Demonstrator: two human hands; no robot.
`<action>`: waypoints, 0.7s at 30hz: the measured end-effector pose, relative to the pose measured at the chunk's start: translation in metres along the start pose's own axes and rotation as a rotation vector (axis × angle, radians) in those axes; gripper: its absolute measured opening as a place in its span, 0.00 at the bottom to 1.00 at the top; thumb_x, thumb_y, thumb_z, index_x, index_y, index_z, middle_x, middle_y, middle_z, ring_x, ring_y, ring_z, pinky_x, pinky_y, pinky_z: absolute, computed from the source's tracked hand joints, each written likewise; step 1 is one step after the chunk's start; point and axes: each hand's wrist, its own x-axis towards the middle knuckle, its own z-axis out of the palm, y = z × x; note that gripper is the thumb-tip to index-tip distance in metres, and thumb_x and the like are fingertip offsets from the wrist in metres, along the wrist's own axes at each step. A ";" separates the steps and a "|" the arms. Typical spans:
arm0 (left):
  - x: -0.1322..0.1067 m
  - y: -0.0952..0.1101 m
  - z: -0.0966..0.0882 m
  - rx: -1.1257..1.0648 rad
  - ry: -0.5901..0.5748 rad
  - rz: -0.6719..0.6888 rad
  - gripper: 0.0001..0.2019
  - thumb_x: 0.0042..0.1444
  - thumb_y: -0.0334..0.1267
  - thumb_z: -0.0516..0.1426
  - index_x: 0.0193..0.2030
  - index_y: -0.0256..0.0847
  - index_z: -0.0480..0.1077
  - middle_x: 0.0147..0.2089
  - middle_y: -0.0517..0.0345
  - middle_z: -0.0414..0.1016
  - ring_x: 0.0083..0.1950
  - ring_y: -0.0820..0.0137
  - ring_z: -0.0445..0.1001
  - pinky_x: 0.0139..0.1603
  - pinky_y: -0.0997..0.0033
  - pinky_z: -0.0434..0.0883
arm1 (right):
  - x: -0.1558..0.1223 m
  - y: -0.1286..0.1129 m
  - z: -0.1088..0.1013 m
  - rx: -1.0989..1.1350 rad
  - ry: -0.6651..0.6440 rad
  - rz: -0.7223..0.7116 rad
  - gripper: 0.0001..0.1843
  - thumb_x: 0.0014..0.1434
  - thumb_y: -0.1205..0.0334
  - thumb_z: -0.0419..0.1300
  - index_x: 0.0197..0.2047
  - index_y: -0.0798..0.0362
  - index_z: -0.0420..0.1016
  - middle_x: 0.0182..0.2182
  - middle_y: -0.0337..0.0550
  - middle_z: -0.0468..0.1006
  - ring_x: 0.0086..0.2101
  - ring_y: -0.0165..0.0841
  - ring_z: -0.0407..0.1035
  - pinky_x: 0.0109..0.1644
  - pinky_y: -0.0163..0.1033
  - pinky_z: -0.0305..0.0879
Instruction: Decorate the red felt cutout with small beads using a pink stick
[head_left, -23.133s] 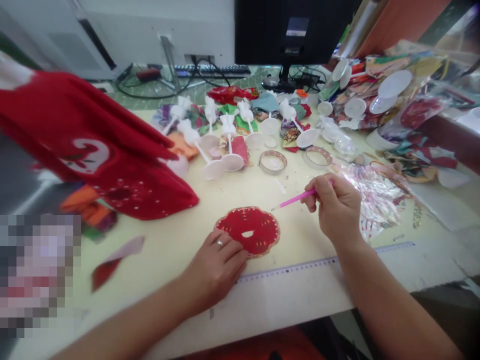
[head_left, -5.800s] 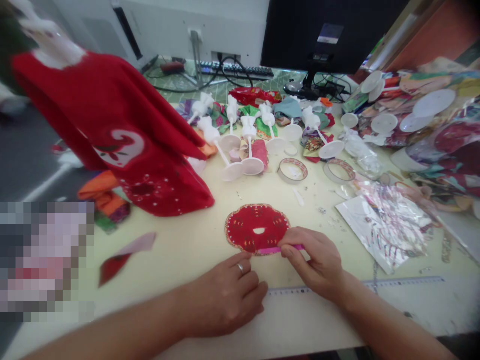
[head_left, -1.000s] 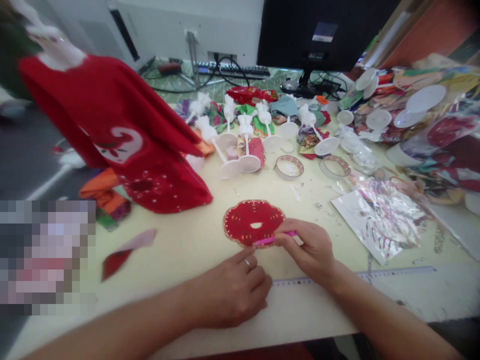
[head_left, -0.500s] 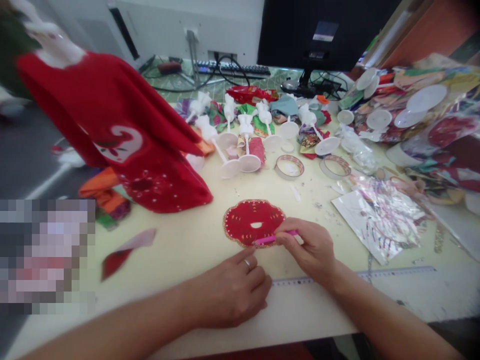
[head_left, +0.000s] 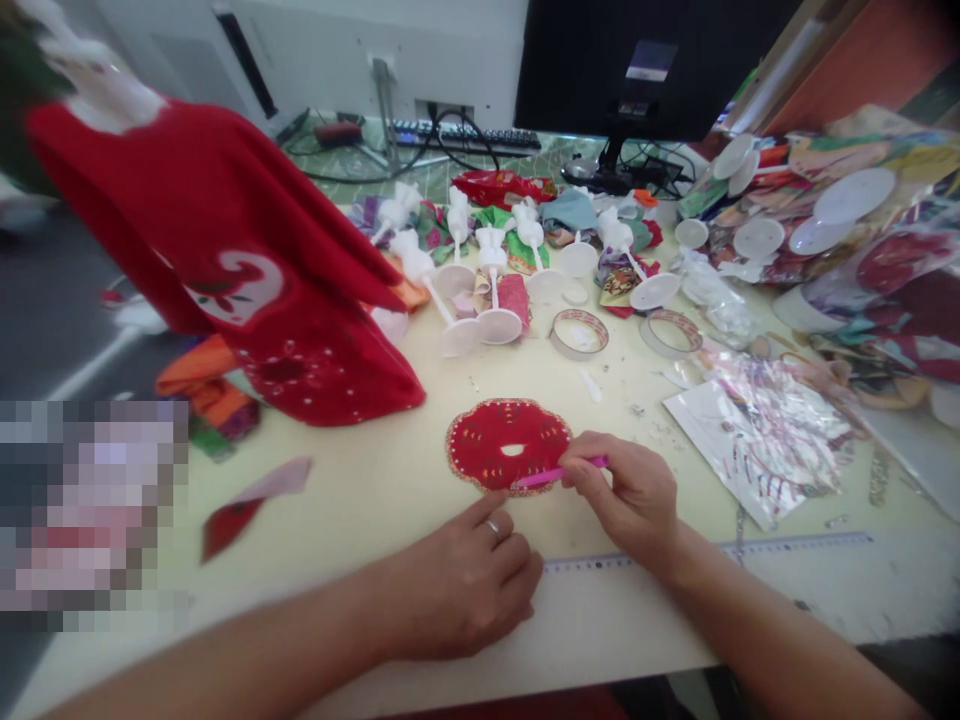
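From where I watch, both forearms reach in from the bottom of the view. My nearest landmark is a metal ruler (head_left: 709,555) lying along the front of the desk (head_left: 360,510), at about 4 o'clock, just beyond the right hand (head_left: 622,495). That hand is closed in a narrow pinch, holding a slim pink stick (head_left: 559,477) between thumb and fingers. The stick's far end lies over the lower rim of a round red fabric piece (head_left: 487,450), which has a gold-beaded edge and a small pale slit near its centre. The piece lies flat on the desk at about 12 o'clock from the hands. The left hand (head_left: 465,585) is open and relaxed, palm down at about 7 o'clock, wearing a ring (head_left: 493,530). Its index fingertip is right at the lower edge of the red piece; I cannot tell whether it presses.

Farther out, a crinkled clear plastic sheet (head_left: 757,450) lies at 2 o'clock. A red embroidered cloth (head_left: 300,380) stands in a tall fold at 10 o'clock. Two rings of tape (head_left: 579,334) and a row of white plastic stemmed stands (head_left: 499,325) sit at 12 o'clock, among fabric scraps. A heap of printed fabric and white discs (head_left: 817,220) rises at 1 o'clock, and a monitor (head_left: 645,60) stands beyond.
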 end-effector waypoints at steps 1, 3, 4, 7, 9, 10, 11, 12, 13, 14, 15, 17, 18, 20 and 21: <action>0.000 0.000 0.000 0.002 -0.002 0.000 0.10 0.61 0.35 0.49 0.40 0.33 0.70 0.29 0.56 0.67 0.33 0.67 0.65 0.54 0.51 0.64 | 0.000 0.000 0.000 -0.002 0.003 0.002 0.08 0.60 0.65 0.54 0.29 0.53 0.69 0.20 0.36 0.72 0.21 0.26 0.65 0.25 0.32 0.62; 0.000 0.001 -0.001 0.004 -0.006 0.003 0.10 0.61 0.35 0.50 0.40 0.33 0.70 0.29 0.56 0.67 0.33 0.67 0.65 0.53 0.51 0.65 | 0.000 -0.001 0.001 -0.001 0.011 0.005 0.08 0.60 0.65 0.54 0.29 0.53 0.69 0.20 0.36 0.72 0.21 0.26 0.65 0.25 0.32 0.62; 0.000 0.001 -0.001 0.005 -0.006 0.006 0.10 0.61 0.35 0.50 0.40 0.33 0.70 0.29 0.56 0.67 0.32 0.67 0.65 0.53 0.51 0.65 | 0.000 -0.001 0.001 0.002 0.012 0.005 0.08 0.60 0.65 0.55 0.29 0.53 0.69 0.20 0.36 0.72 0.21 0.26 0.65 0.25 0.31 0.62; 0.000 0.002 -0.001 0.014 0.002 0.013 0.10 0.61 0.35 0.50 0.40 0.33 0.70 0.29 0.57 0.67 0.32 0.67 0.65 0.54 0.52 0.65 | 0.001 -0.001 0.003 0.019 0.009 0.001 0.07 0.59 0.66 0.55 0.29 0.53 0.70 0.20 0.36 0.73 0.21 0.26 0.66 0.25 0.31 0.62; 0.000 0.002 -0.002 0.018 0.001 0.012 0.09 0.61 0.35 0.50 0.40 0.33 0.70 0.29 0.57 0.67 0.32 0.68 0.66 0.54 0.52 0.65 | 0.001 -0.001 0.003 0.026 0.008 -0.004 0.07 0.59 0.66 0.56 0.29 0.53 0.70 0.20 0.36 0.74 0.21 0.26 0.66 0.25 0.30 0.63; 0.000 0.002 -0.002 0.018 -0.001 0.011 0.09 0.61 0.34 0.50 0.39 0.33 0.70 0.29 0.57 0.67 0.31 0.68 0.66 0.53 0.52 0.65 | 0.001 0.000 0.004 0.025 0.010 -0.005 0.07 0.59 0.66 0.56 0.29 0.53 0.70 0.20 0.36 0.74 0.21 0.26 0.67 0.25 0.31 0.63; 0.000 0.002 -0.002 0.017 -0.004 0.012 0.09 0.61 0.34 0.50 0.39 0.33 0.70 0.28 0.57 0.67 0.31 0.68 0.66 0.53 0.52 0.66 | 0.001 0.000 0.004 0.022 0.012 -0.004 0.07 0.59 0.66 0.56 0.29 0.53 0.70 0.20 0.36 0.74 0.21 0.26 0.67 0.25 0.31 0.63; 0.001 0.001 -0.002 0.017 -0.005 0.012 0.09 0.61 0.34 0.50 0.39 0.33 0.69 0.28 0.57 0.67 0.31 0.68 0.66 0.53 0.52 0.66 | 0.001 0.000 0.004 0.019 0.013 -0.003 0.08 0.59 0.65 0.55 0.28 0.53 0.70 0.20 0.36 0.74 0.21 0.26 0.67 0.25 0.31 0.63; 0.001 0.001 -0.002 0.018 -0.006 0.012 0.09 0.61 0.34 0.50 0.39 0.33 0.69 0.28 0.57 0.67 0.31 0.68 0.66 0.53 0.52 0.66 | 0.001 0.000 0.004 0.014 0.015 -0.002 0.08 0.59 0.65 0.55 0.28 0.53 0.70 0.20 0.36 0.74 0.21 0.26 0.67 0.25 0.31 0.63; 0.001 0.001 -0.002 0.018 -0.004 0.012 0.09 0.61 0.34 0.50 0.39 0.33 0.69 0.28 0.57 0.67 0.31 0.68 0.66 0.53 0.52 0.66 | 0.002 0.000 0.004 0.009 0.016 -0.002 0.08 0.59 0.65 0.55 0.28 0.53 0.70 0.20 0.36 0.74 0.21 0.26 0.67 0.25 0.31 0.63; 0.001 0.001 -0.002 0.019 -0.003 0.010 0.09 0.61 0.34 0.49 0.39 0.33 0.69 0.28 0.57 0.67 0.31 0.68 0.66 0.53 0.52 0.66 | 0.002 0.000 0.005 0.005 0.016 -0.002 0.08 0.59 0.65 0.55 0.28 0.53 0.70 0.20 0.36 0.74 0.21 0.26 0.67 0.25 0.31 0.63; 0.000 0.001 -0.002 0.016 0.000 0.009 0.09 0.61 0.34 0.50 0.39 0.33 0.69 0.29 0.57 0.67 0.31 0.68 0.66 0.54 0.52 0.66 | 0.002 0.000 0.005 0.000 0.019 -0.007 0.08 0.59 0.65 0.55 0.28 0.53 0.70 0.20 0.36 0.74 0.21 0.26 0.67 0.24 0.31 0.63; 0.000 0.000 -0.002 0.013 -0.001 0.010 0.09 0.61 0.34 0.50 0.39 0.33 0.69 0.29 0.57 0.67 0.31 0.68 0.66 0.54 0.52 0.66 | 0.002 0.000 0.005 -0.001 0.021 -0.010 0.08 0.59 0.64 0.55 0.28 0.53 0.70 0.19 0.36 0.74 0.20 0.26 0.67 0.24 0.30 0.63; 0.000 0.001 -0.001 0.007 -0.004 0.012 0.09 0.61 0.35 0.50 0.39 0.33 0.69 0.29 0.57 0.67 0.32 0.68 0.66 0.54 0.51 0.66 | 0.002 0.000 0.005 0.001 0.022 -0.014 0.09 0.59 0.64 0.55 0.28 0.53 0.70 0.20 0.36 0.74 0.21 0.26 0.67 0.24 0.31 0.63; 0.000 0.001 -0.001 0.007 -0.006 0.012 0.09 0.61 0.35 0.50 0.39 0.33 0.69 0.29 0.56 0.67 0.32 0.67 0.66 0.53 0.51 0.66 | 0.002 0.000 0.005 0.004 0.018 -0.013 0.09 0.60 0.64 0.55 0.28 0.53 0.70 0.20 0.36 0.74 0.21 0.26 0.66 0.24 0.31 0.63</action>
